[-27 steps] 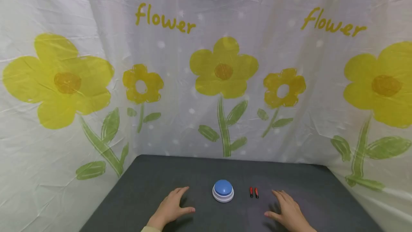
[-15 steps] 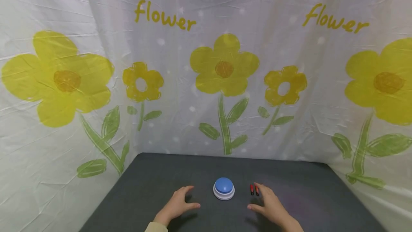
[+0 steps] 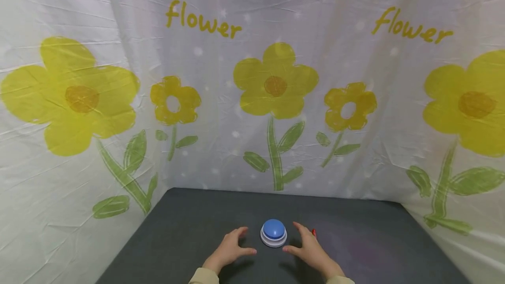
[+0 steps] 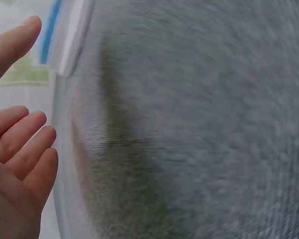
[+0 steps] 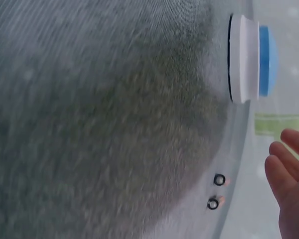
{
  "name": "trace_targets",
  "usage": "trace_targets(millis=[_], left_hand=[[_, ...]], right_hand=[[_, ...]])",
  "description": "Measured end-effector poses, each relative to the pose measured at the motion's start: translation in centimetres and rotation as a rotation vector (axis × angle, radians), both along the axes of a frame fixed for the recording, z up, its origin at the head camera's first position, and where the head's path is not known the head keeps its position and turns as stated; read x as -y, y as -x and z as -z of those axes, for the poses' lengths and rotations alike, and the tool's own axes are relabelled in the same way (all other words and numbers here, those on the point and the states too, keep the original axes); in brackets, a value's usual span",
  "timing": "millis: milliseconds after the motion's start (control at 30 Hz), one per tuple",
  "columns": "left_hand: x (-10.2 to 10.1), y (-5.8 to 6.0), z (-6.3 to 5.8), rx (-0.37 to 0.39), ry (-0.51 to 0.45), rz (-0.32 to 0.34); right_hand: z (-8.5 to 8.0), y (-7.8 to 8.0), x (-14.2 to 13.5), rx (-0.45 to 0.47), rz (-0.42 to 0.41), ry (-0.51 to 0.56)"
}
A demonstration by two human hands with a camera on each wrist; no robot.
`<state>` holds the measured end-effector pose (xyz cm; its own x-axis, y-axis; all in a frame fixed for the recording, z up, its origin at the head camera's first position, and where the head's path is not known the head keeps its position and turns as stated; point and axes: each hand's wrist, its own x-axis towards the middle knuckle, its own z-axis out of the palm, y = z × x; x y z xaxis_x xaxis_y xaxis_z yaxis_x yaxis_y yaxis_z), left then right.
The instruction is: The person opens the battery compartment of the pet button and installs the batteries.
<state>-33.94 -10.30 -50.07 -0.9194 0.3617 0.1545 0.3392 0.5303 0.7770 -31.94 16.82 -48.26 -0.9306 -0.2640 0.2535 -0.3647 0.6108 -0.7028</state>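
Note:
A round push button with a blue dome on a white base [image 3: 273, 232] sits on the dark table between my two hands. To its left, my left hand [image 3: 229, 249] hovers with thumb and fingers spread apart, holding nothing. My right hand [image 3: 310, 249] is on the other side, also spread and empty, its fingertips close to the button's right edge. In the right wrist view the button [image 5: 251, 59] stands beyond the fingers. Two small red and black batteries [image 5: 219, 179] lie on the table past the right hand; in the head view that hand mostly hides them.
The dark table [image 3: 221, 205] ends at the back and sides against a white curtain [image 3: 213, 157] printed with yellow flowers. Shadows of both hands fall on the tabletop.
My right hand has moved left from beyond the batteries to beside the button, now covering most of the batteries. My left hand has shifted right, closer to the button.

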Motion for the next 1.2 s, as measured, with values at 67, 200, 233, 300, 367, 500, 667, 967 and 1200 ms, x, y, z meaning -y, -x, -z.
trace_targets(millis=[67, 200, 233, 300, 367, 500, 667, 967, 1200], left_hand=[[-0.4, 0.1, 0.1, -0.01, 0.02, 0.001], [-1.1, 0.4, 0.6, -0.027, 0.015, -0.004], [-1.2, 0.6, 0.7, -0.029, 0.01, -0.009], [-1.6, 0.9, 1.0, -0.025, -0.014, -0.01], [-1.9, 1.1, 1.3, -0.006, -0.039, -0.013], [-2.5, 1.2, 1.5, 0.033, -0.069, -0.023], [-3.2, 1.6, 1.7, 0.017, -0.045, -0.045], [-4.6, 2.5, 1.5, 0.021, -0.077, -0.058], [-5.2, 3.0, 2.6, -0.015, -0.067, -0.085]], right_hand=[[0.1, 0.2, 0.3, 0.005, 0.001, 0.003], [0.4, 0.5, 0.7, 0.012, 0.01, -0.003], [0.6, 0.7, 0.8, 0.014, 0.012, -0.006], [1.0, 1.0, 0.9, 0.023, 0.017, -0.009], [1.5, 1.2, 1.1, 0.034, 0.021, -0.007], [2.2, 1.2, 1.4, 0.068, 0.035, 0.002], [2.4, 1.4, 1.7, 0.111, 0.051, 0.002], [2.3, 2.2, 2.0, 0.096, 0.095, 0.004], [3.6, 2.8, 2.3, 0.083, 0.11, 0.007]])
